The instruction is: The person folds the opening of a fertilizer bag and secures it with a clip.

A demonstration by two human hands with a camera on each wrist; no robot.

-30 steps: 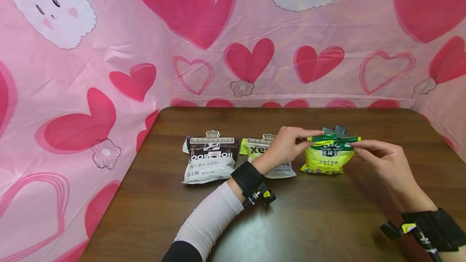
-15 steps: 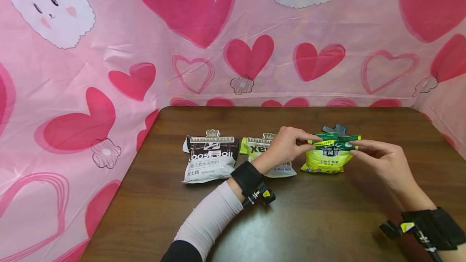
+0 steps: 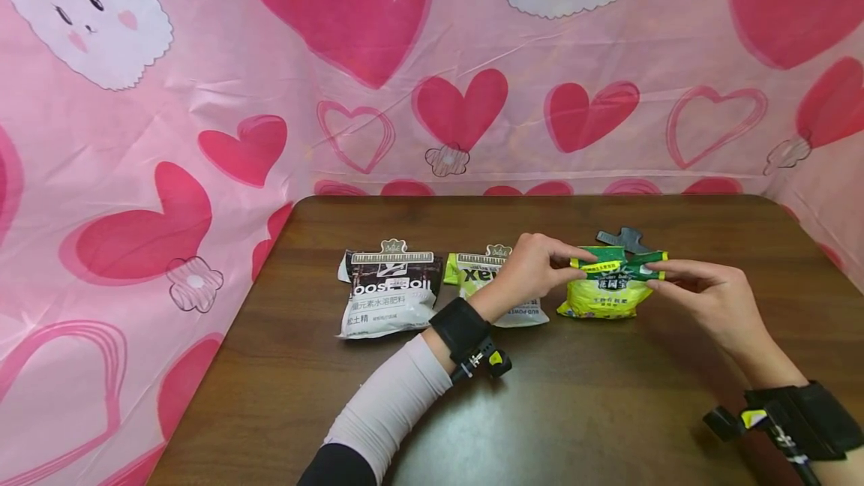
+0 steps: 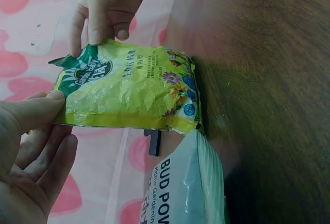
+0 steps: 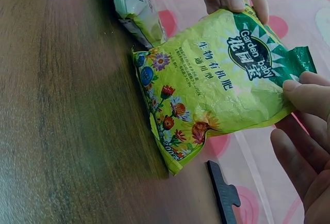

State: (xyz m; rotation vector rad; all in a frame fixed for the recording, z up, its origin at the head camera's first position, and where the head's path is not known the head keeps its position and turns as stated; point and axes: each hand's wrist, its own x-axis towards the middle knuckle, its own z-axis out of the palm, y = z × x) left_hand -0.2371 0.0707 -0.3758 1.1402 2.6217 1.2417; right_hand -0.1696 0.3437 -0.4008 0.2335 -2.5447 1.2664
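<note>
A yellow-green fertilizer bag (image 3: 603, 300) with a dark green top stands upright on the table, its top edge folded forward over part of the logo. At its upper left corner my left hand (image 3: 529, 272) pinches the fold between thumb and fingers. My right hand (image 3: 717, 298) pinches the upper right corner the same way. Flowers are printed along the base of the bag (image 5: 206, 87) in the right wrist view. Just behind the bag lies a dark grey clip (image 3: 626, 239), also visible as a black clip (image 5: 223, 190) beside it in the right wrist view.
Left of my left hand are a black-and-white bag (image 3: 388, 313) and a white-and-green bag (image 3: 529, 313), each with a piano-patterned clip along its top; my left hand partly hides the second. The brown table (image 3: 540, 411) meets a pink heart-patterned cloth (image 3: 378, 21) at the back.
The bag's green top has been folded forward and down over the front, covering more of the logo. Both hands keep their pinch and have hardly shifted.
</note>
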